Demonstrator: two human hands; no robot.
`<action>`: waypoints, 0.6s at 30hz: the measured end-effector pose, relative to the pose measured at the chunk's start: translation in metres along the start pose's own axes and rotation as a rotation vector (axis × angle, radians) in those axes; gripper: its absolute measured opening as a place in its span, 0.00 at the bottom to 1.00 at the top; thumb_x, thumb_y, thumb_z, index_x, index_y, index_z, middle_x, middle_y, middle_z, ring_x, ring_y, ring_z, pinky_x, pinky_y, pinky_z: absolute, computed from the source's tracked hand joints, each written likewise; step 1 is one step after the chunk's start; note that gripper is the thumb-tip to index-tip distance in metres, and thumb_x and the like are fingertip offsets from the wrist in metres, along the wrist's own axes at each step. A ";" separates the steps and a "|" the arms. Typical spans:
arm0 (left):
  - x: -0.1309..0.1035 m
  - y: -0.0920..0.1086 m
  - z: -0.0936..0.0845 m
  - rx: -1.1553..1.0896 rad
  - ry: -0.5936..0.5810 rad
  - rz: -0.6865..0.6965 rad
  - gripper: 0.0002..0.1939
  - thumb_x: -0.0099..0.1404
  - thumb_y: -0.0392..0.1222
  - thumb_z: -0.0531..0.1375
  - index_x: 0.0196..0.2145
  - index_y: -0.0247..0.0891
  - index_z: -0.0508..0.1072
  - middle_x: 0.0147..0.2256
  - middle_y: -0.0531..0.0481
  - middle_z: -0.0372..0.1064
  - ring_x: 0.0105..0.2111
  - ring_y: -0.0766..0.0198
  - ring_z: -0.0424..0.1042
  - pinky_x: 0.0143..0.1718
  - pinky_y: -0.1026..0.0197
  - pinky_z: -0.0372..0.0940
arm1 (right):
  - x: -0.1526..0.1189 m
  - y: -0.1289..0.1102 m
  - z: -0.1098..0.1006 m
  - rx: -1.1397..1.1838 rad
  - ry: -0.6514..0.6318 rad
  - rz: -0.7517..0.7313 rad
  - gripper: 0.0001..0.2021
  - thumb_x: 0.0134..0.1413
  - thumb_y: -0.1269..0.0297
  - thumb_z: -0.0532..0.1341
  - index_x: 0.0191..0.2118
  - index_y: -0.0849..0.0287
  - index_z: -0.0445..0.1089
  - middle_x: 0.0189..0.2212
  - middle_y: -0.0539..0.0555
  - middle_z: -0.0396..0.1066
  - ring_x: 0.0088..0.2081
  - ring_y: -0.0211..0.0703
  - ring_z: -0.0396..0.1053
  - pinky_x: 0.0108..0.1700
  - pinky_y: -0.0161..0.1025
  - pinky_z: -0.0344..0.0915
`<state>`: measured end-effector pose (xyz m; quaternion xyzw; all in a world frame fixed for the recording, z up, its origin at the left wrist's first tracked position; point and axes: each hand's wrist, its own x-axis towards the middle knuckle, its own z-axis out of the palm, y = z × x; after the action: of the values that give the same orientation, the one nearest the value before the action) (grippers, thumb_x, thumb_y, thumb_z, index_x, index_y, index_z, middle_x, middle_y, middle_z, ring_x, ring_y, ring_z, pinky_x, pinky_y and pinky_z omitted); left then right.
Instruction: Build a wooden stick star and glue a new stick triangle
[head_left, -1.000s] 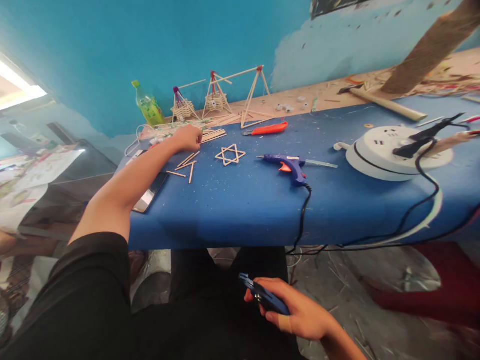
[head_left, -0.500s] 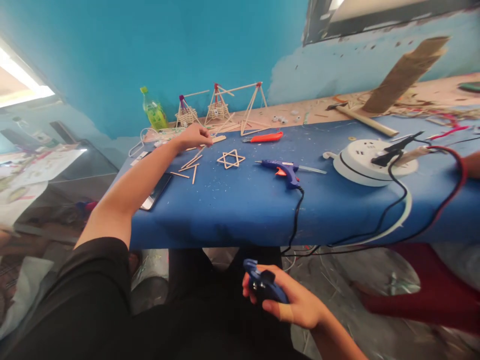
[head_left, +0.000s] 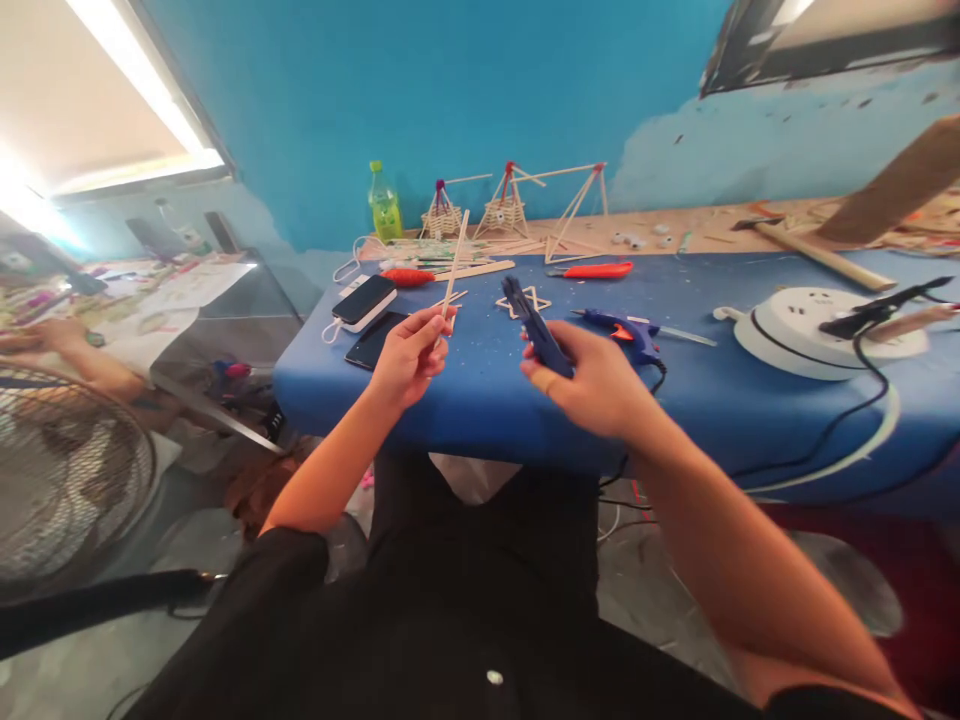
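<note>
My left hand (head_left: 412,355) pinches a thin wooden stick (head_left: 457,262) upright, its long end rising above the fingers. In my right hand (head_left: 589,375) is a dark blue pliers-like tool (head_left: 534,328), tip tilted up and left; its exact kind is hard to make out. The two hands are apart, over the front of the blue table (head_left: 480,400). Behind the tool lies a six-pointed star of sticks (head_left: 536,300), partly covered by it. A blue glue gun (head_left: 626,332) rests just beyond my right hand.
At the back stand stick pyramid frames (head_left: 506,210) and a green-capped bottle (head_left: 385,205). A red cutter knife (head_left: 598,271), a hammer (head_left: 821,255) and a white power socket (head_left: 817,335) with cables lie right; a phone on a white block (head_left: 365,302) lies left. Another person's arm (head_left: 75,345) shows far left.
My left hand has come back from the loose sticks toward me, now with one stick in it. My right hand has risen from my lap to above the table with the blue tool.
</note>
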<state>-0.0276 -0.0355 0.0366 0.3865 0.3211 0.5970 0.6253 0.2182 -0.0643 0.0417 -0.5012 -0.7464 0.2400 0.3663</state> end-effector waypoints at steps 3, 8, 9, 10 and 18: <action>-0.009 0.007 -0.005 -0.050 0.108 0.014 0.01 0.68 0.33 0.72 0.36 0.34 0.85 0.25 0.56 0.70 0.16 0.81 0.52 0.15 0.76 0.42 | 0.045 -0.023 -0.004 -0.280 -0.132 -0.031 0.11 0.59 0.59 0.64 0.44 0.57 0.75 0.42 0.58 0.80 0.42 0.53 0.75 0.46 0.47 0.66; -0.008 0.010 -0.017 -0.101 0.164 0.061 0.04 0.68 0.32 0.71 0.34 0.32 0.85 0.22 0.58 0.65 0.15 0.82 0.50 0.15 0.76 0.41 | 0.089 -0.075 0.002 -0.599 -0.332 -0.097 0.10 0.65 0.59 0.62 0.45 0.58 0.76 0.44 0.59 0.81 0.44 0.53 0.76 0.43 0.45 0.65; -0.006 0.010 -0.020 -0.116 0.175 0.069 0.04 0.68 0.32 0.70 0.34 0.32 0.85 0.22 0.58 0.65 0.15 0.82 0.50 0.15 0.77 0.41 | 0.096 -0.084 0.004 -0.638 -0.343 -0.111 0.11 0.65 0.58 0.62 0.45 0.58 0.77 0.44 0.60 0.81 0.44 0.53 0.76 0.43 0.45 0.65; -0.004 0.009 -0.022 -0.132 0.186 0.076 0.03 0.69 0.32 0.70 0.35 0.31 0.85 0.22 0.58 0.64 0.15 0.82 0.50 0.15 0.77 0.40 | 0.103 -0.092 0.006 -0.665 -0.347 -0.119 0.12 0.66 0.56 0.63 0.44 0.59 0.78 0.43 0.61 0.81 0.44 0.54 0.77 0.43 0.45 0.66; 0.032 0.021 -0.027 -0.301 0.284 0.100 0.12 0.78 0.32 0.58 0.36 0.33 0.79 0.22 0.60 0.58 0.14 0.79 0.50 0.14 0.73 0.43 | 0.168 -0.149 0.029 -0.904 -0.330 -0.098 0.24 0.59 0.48 0.71 0.50 0.65 0.81 0.46 0.69 0.79 0.47 0.64 0.78 0.46 0.52 0.75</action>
<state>-0.0585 -0.0011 0.0436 0.2163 0.2936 0.7169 0.5942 0.0714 0.0348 0.1829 -0.5298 -0.8466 -0.0496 -0.0005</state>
